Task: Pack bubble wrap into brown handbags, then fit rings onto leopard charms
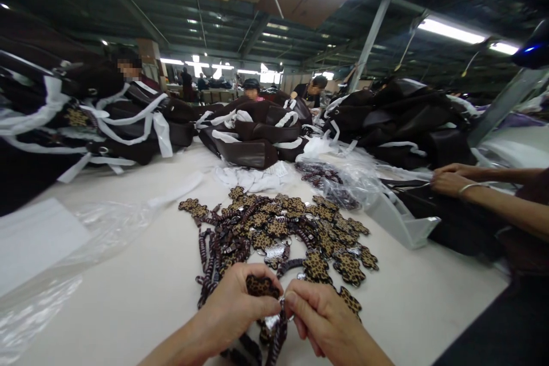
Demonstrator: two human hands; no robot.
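At the bottom centre, my left hand (240, 303) is closed on a leopard-print charm (261, 286) with a dark edge. Beside it my right hand (319, 311) pinches a small metal piece (282, 299) at the top of a dark braided strap (278, 334), which hangs down between the hands. The fingertips of both hands nearly meet at the metal. Beyond them a pile of leopard-print flower-shaped charms (277, 226) spreads over the pale table (128, 286), with dark braided straps (210, 257) along its left side.
Dark bags with white-wrapped handles (253, 131) are heaped across the back. Clear plastic (355, 177) lies behind the charms, and white paper (38, 240) at left. Another person's hands (454, 180) hold dark material at right. Several people are farther back.
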